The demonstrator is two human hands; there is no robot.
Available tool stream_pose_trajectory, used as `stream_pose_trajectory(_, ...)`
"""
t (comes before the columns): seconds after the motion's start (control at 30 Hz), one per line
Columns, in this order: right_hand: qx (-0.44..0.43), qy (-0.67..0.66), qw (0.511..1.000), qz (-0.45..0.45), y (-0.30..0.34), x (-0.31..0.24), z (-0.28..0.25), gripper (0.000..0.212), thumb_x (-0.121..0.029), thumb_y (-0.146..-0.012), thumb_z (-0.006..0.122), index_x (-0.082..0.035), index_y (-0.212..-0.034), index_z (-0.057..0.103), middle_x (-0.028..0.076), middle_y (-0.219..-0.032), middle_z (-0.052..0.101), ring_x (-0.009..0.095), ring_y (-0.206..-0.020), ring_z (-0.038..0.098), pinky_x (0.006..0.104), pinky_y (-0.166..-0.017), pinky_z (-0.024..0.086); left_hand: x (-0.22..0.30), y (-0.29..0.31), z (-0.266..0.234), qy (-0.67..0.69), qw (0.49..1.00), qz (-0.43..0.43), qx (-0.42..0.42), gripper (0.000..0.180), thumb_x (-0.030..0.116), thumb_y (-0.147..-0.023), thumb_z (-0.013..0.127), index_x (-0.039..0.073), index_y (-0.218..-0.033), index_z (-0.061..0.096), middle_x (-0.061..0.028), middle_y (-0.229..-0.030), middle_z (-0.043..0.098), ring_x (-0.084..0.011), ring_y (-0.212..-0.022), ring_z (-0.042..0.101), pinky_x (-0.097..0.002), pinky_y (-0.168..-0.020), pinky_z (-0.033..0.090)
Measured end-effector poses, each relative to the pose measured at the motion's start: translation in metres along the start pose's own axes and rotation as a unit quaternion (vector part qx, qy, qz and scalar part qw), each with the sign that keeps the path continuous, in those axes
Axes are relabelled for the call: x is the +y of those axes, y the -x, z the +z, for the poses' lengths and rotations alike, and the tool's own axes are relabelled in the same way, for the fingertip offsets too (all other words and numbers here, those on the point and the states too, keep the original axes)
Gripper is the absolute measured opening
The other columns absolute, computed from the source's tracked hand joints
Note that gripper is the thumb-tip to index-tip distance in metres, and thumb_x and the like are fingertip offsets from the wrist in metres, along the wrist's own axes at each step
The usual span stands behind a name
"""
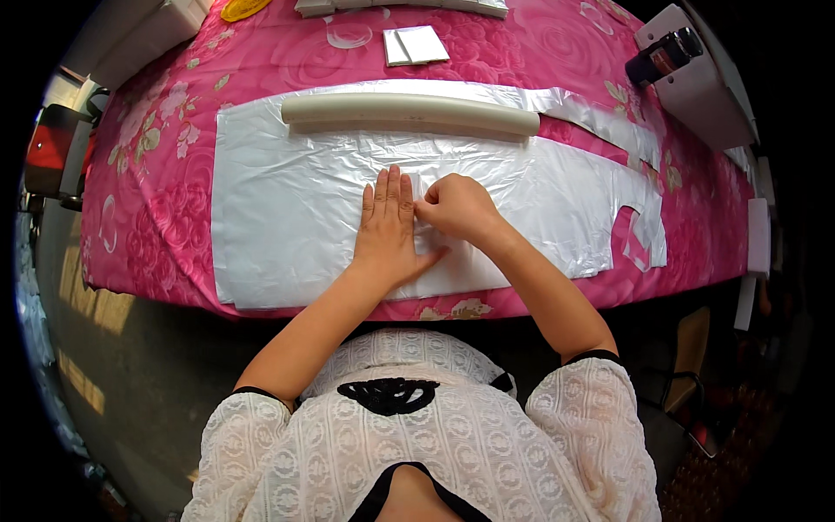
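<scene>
Grip, left hand [389, 228]: laid flat and palm down, fingers straight and pressed together, thumb spread to the side; it holds nothing, only presses down on the white plastic sheet [287, 209].
Grip, right hand [457, 207]: curled into a loose fist, fingertips pinching a small fold of white material [421, 193] just beside the left hand's fingertips; how much of the fold lies between the fingers cannot be told.
Hands, relation: side by side and touching or nearly touching at the fingertips, over the middle of the sheet, near its front edge.
White plastic sheet: spread flat and slightly wrinkled across the table, its front edge running along the table's near side; a cut-out notch shows in its right end.
Folded piece: lies on the sheet under and between the two hands, standing up slightly at the right fingertips.
Cream tube [409, 113]: a long pale cylinder lying crosswise on the far part of the sheet, well apart from the hands.
Silver strip [600, 122]: a shiny band of film running behind the tube and slanting down toward the right.
Table cover [156, 217]: bright pink cloth with a rose and flower pattern, under everything.
White square pad [416, 44]: lies on the cloth beyond the tube, clear of the sheet.
Dark tool [664, 56]: a black cylindrical object resting on a pale board at the far right corner.
Forearms: bare, entering from the lower edge; white lace sleeves end above the elbows.
</scene>
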State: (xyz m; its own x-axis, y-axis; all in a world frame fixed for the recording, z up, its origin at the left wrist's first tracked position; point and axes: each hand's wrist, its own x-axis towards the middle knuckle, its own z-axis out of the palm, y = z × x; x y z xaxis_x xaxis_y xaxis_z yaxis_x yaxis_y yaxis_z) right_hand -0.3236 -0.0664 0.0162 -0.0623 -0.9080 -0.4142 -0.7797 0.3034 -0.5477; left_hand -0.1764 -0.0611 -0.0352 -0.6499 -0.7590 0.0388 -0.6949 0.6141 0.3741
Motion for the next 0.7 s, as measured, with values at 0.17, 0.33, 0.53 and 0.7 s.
stream_pose_trajectory(0.17,0.092,0.047,0.993,-0.05,0.025,0.007,0.009,0.02,-0.025,-0.069,0.067,-0.005,-0.071,0.064,0.01,-0.065,0.062,0.026,-0.063,0.061,0.0353,-0.058,0.046,-0.003,0.001,0.004,-0.023,1.0,0.001,0.022,0.113,0.067,-0.072,0.052,-0.007,-0.14,0.0,-0.0244,-0.147,0.0,-0.0349,-0.138,-0.003,-0.0468,-0.11,-0.002)
stream_pose_trajectory(0.33,0.138,0.151,0.978,-0.039,0.044,0.014,0.002,0.024,-0.022,-0.07,0.069,-0.005,-0.086,0.064,0.011,-0.091,0.063,0.026,-0.082,0.06,0.0363,-0.069,0.047,-0.007,0.007,-0.006,0.085,0.991,0.025,0.101,0.101,0.051,-0.075,0.059,-0.002,-0.141,0.004,-0.0247,-0.147,0.002,-0.0359,-0.137,0.003,-0.0476,-0.11,0.005)
stream_pose_trajectory(0.53,0.207,0.165,0.9,-0.345,0.012,-0.004,0.025,0.054,-0.029,-0.078,0.064,-0.002,-0.123,0.048,0.016,-0.127,0.047,0.033,-0.119,0.042,0.0406,-0.1,0.033,-0.025,0.082,-0.056,0.508,0.857,-0.078,-0.046,0.025,0.001,-0.084,0.055,-0.005,-0.108,0.058,-0.0124,-0.093,0.066,-0.0176,-0.087,0.064,-0.028,-0.082,0.049)
stream_pose_trajectory(0.7,0.116,0.129,0.928,-0.33,-0.001,-0.028,0.079,0.072,-0.052,-0.085,0.047,-0.002,-0.135,0.034,0.023,-0.142,0.025,0.037,-0.134,0.019,0.0476,-0.109,0.014,-0.041,0.154,-0.052,0.587,0.68,-0.375,-0.227,0.029,0.017,-0.091,0.053,-0.004,-0.111,0.056,-0.0134,-0.102,0.063,-0.0166,-0.09,0.062,-0.0264,-0.078,0.049)
